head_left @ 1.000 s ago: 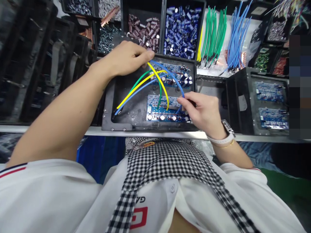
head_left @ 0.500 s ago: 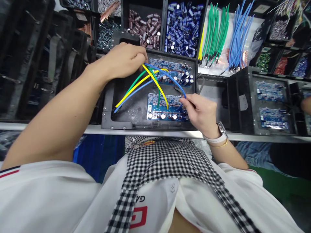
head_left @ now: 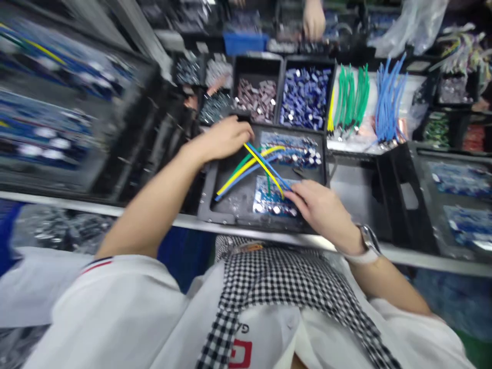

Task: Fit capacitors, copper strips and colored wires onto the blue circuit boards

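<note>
Two blue circuit boards lie in a black tray: a far circuit board and a near circuit board. My left hand is closed at the tray's far left, pinching the upper ends of the wires. From it a yellow wire and a blue wire slant down to the near board. My right hand pinches the lower part of the blue wire at that board's right end, partly covering the board. More yellow, green and blue wires run from the far board to the tray's lower left.
Behind the tray stand bins of brown capacitors and blue capacitors. Green wires and blue wires lie in bunches at the back right. Another tray with boards is at right. Another person's hand shows at the top.
The view has shifted, so everything sits lower and farther right, with more boards visible at left. My right hand has drawn the blue wire straighter, closer to the near board.
</note>
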The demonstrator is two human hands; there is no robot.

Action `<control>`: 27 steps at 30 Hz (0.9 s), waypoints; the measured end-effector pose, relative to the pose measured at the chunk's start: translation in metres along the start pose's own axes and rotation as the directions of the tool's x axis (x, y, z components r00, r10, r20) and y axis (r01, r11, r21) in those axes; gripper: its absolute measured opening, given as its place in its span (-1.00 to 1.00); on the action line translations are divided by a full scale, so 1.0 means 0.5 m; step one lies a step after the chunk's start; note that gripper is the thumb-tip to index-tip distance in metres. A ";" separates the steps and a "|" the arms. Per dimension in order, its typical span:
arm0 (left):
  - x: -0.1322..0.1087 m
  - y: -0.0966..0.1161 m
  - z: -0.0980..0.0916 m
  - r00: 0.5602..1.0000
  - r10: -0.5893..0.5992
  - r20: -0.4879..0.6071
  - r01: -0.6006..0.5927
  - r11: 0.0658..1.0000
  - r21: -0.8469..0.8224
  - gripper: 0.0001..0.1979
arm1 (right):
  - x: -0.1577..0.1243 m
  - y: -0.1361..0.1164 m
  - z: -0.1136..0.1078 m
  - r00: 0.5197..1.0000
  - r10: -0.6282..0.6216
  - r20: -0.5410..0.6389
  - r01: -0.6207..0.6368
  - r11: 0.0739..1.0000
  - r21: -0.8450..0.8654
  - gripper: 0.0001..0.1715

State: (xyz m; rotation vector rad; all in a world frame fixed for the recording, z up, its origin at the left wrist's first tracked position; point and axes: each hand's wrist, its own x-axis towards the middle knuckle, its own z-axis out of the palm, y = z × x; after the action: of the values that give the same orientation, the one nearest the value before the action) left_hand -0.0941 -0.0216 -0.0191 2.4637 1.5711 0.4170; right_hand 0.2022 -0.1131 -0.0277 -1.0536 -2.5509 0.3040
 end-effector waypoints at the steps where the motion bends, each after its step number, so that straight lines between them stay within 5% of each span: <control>1: -0.003 0.009 -0.008 0.999 0.026 0.040 -0.026 1.000 0.006 -0.54 | 0.011 -0.005 -0.005 1.000 0.003 0.002 -0.002 1.000 -0.017 -0.60; 6: -0.008 0.039 -0.028 0.988 -0.051 0.143 0.040 0.996 0.076 -0.49 | 0.104 -0.033 0.001 0.977 -0.170 -0.130 0.175 0.984 0.023 -0.18; 10: -0.027 0.048 -0.028 0.984 -0.124 0.125 0.110 0.987 0.116 -0.53 | 0.151 -0.057 0.037 0.954 -0.294 -0.056 0.294 0.956 -0.008 -0.20; 19: -0.068 0.064 -0.021 0.973 -0.226 0.036 0.225 0.974 0.042 -0.50 | 0.170 -0.057 0.067 0.935 -0.344 -0.085 0.341 0.939 -0.046 -0.15; 23: -0.070 0.066 -0.021 0.970 -0.243 0.008 0.243 0.970 0.014 -0.46 | 0.154 -0.041 0.035 0.945 -0.299 -0.129 0.306 0.952 0.033 -0.21; 27: -0.066 0.069 -0.017 0.969 -0.248 0.012 0.248 0.968 -0.019 -0.42 | 0.044 0.055 -0.016 0.972 -0.110 -0.206 0.154 0.965 0.211 -0.29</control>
State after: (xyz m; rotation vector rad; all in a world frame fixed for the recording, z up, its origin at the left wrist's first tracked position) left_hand -0.0807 -0.0661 -0.0048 2.2107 1.8316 0.3770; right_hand 0.2085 -0.0774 -0.0241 -0.7834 -2.3352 0.4224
